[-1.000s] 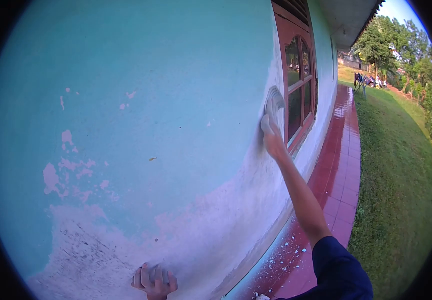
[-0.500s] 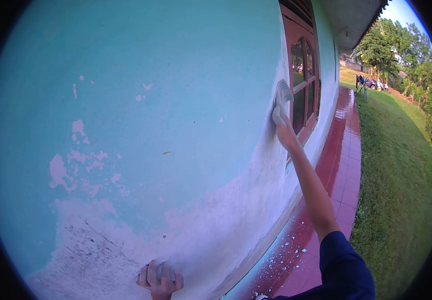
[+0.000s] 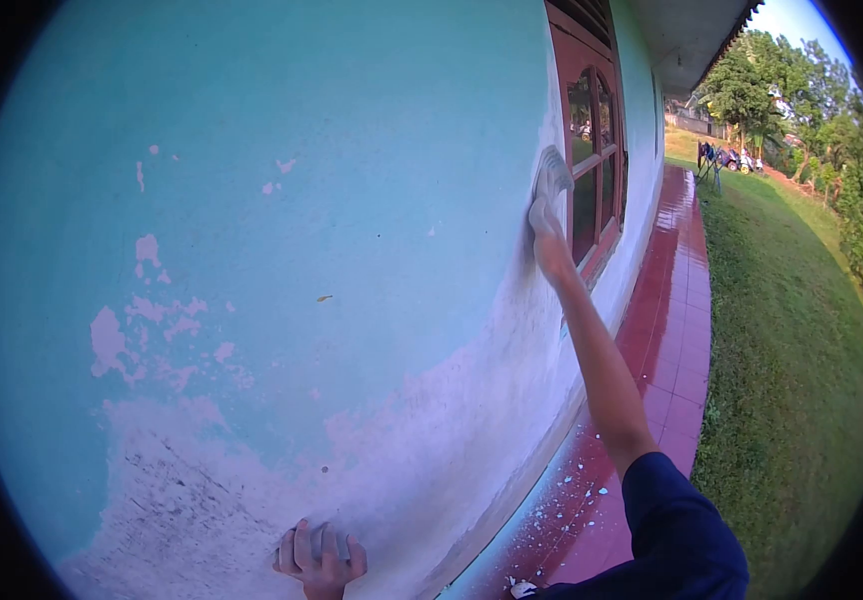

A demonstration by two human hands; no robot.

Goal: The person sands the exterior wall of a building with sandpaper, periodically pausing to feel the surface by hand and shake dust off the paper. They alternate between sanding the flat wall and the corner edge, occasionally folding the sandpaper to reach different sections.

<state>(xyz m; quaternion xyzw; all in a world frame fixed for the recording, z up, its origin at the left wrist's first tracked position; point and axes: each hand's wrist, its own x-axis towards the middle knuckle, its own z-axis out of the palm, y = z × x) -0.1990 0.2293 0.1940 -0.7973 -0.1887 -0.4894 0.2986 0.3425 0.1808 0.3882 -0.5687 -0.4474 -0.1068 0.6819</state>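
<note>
A turquoise wall (image 3: 352, 150) fills most of the view, with pink and white scraped patches low down. My right hand (image 3: 549, 245) reaches out on a long arm and presses a grey sanding pad (image 3: 552, 175) flat against the wall, just left of a brown window frame (image 3: 592, 140). My left hand (image 3: 320, 560) rests low against the bare, scraped part of the wall, fingers curled over something small and grey that I cannot make out.
A red tiled walkway (image 3: 672, 300) runs along the wall's foot, scattered with pale paint flakes (image 3: 572, 490). Grass (image 3: 792, 330) lies to the right, with trees and a small blue stand far off.
My right hand with the pad went up and right along the wall, then came back a little to the left. My left hand has stayed in place.
</note>
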